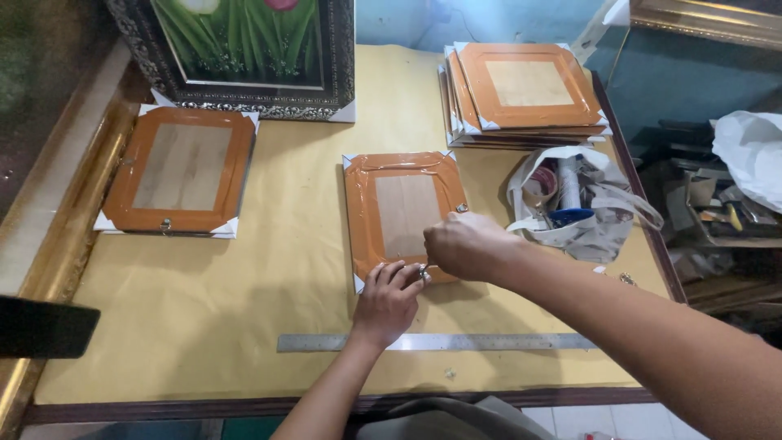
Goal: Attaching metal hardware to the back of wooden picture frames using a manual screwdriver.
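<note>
A small metal fitting (423,271) is pinched by both the left hand (388,300) and the right hand (466,244) at the near edge of the middle frame (403,213); beyond it, a stack of frames (525,98) lies waiting.

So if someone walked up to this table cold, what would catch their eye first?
Probably the two hands meeting at the near edge of the orange-taped frame back in the middle of the table: the left hand presses there while the right hand pinches a small metal piece. Next, the stack of similar frame backs at the far right, and the framed flower painting at the far left.
</note>
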